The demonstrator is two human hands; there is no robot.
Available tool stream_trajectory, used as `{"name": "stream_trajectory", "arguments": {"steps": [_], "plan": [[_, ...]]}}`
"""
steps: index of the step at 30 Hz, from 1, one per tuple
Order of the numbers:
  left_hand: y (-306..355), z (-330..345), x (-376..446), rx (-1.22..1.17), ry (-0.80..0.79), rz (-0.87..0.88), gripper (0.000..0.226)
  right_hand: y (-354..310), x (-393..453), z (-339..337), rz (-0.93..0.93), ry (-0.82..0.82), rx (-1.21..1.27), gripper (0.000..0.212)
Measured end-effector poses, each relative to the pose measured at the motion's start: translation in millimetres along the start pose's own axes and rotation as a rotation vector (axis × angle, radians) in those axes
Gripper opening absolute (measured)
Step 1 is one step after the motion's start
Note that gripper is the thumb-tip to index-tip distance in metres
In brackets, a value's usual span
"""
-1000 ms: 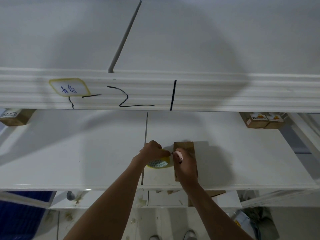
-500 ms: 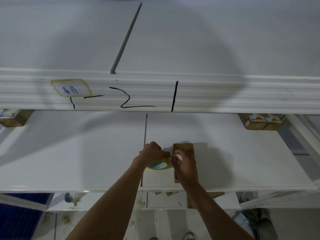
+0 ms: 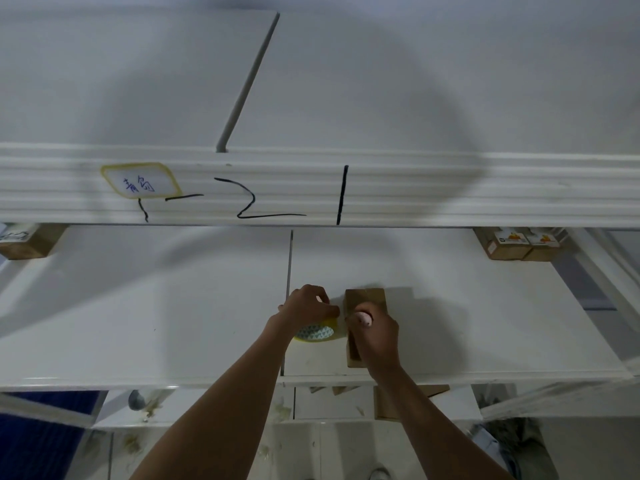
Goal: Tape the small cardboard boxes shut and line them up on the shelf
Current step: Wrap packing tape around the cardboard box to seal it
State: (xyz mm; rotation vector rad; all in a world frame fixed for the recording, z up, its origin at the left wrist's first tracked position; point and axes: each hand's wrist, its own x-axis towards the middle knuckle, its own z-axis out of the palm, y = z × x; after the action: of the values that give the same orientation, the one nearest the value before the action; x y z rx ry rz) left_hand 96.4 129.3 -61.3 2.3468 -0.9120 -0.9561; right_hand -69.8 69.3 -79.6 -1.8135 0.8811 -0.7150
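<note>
A small brown cardboard box (image 3: 365, 301) lies on the white shelf (image 3: 173, 323), just right of the shelf's seam. My right hand (image 3: 375, 336) covers its near half and grips a small pink-tipped tool (image 3: 363, 318). Left of the box sits a yellow tape roll (image 3: 317, 333) with a blue triangle pattern. My left hand (image 3: 308, 306) curls over the roll and holds it against the shelf. Whether a strip of tape runs from the roll to the box is hidden between my hands.
Two labelled boxes (image 3: 512, 242) stand side by side at the shelf's back right. Another box (image 3: 26, 240) sits at the back left. A ribbed white upper shelf edge (image 3: 415, 188) with black marker marks overhangs. Cardboard pieces (image 3: 391, 400) lie on the lower level.
Both hands have stayed over the tape roll and box with only slight shifts. The view has tilted a little downward.
</note>
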Motion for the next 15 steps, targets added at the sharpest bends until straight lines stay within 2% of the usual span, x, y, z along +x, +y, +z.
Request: {"name": "stream_trajectory", "arguments": {"steps": [3,9,15], "plan": [[2,-3,-2,0.038,-0.023,0.095,0.009,1,5,-3,0.125,0.051,0.007,0.003],[9,-5,-7,0.113,-0.073,0.146,0.017,0,3,-3,0.19,0.159,0.093,0.006],[5,2,-11,0.069,0.011,0.09,0.01,-4,3,1,0.26,0.227,0.132,0.008]]}}
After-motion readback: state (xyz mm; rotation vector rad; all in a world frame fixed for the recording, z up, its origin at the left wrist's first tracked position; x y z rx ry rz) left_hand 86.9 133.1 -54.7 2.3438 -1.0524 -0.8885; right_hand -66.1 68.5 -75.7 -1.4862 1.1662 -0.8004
